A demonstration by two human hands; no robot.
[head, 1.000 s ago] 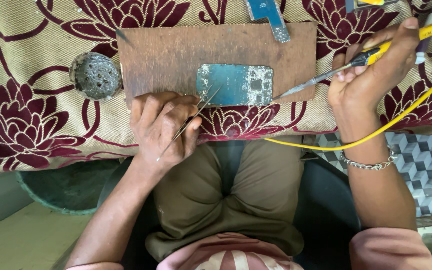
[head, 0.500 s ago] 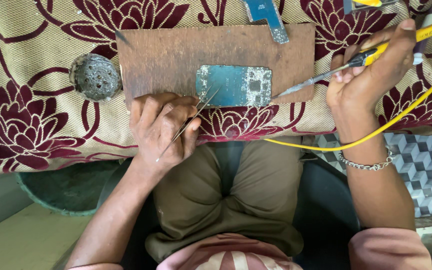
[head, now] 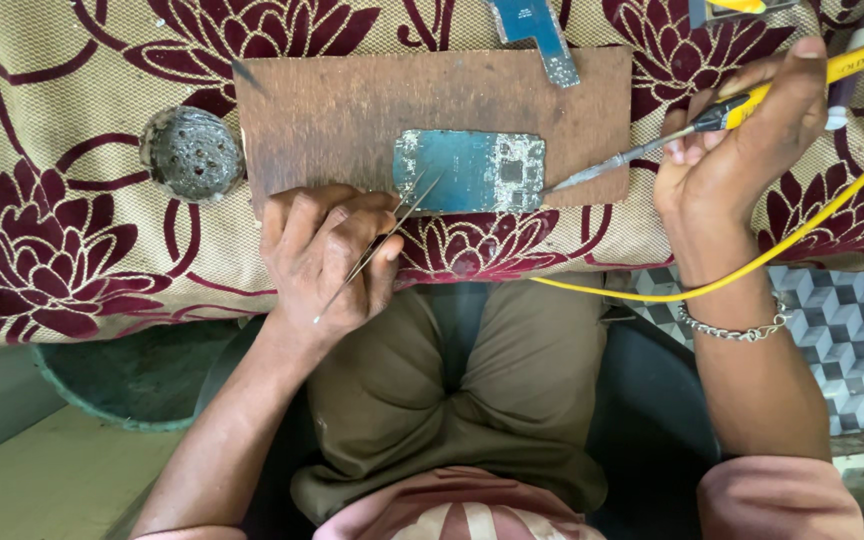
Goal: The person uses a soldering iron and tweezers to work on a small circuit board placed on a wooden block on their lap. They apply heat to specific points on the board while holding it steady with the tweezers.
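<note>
Teal circuit board [head: 469,170] lay flat on brown wooden board [head: 372,110], long side left-right, solder-speckled at both ends. Thin metal tweezers [head: 377,247] slanted up-right, tips at its lower-left edge. Yellow-handled soldering iron [head: 692,125] slanted down-left, tip just off its right end; yellow cord [head: 752,265] trailing.

You sit at a makeshift home repair bench, floral cloth [head: 72,200] for tabletop, scorched wooden board [head: 352,110], bare circuit board [head: 467,170], soldering iron [head: 652,145].

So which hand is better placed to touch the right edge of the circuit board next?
Probably the right hand: its soldering iron tip already sits at the circuit board's right edge. The left hand holds tweezers at the left side.
</note>
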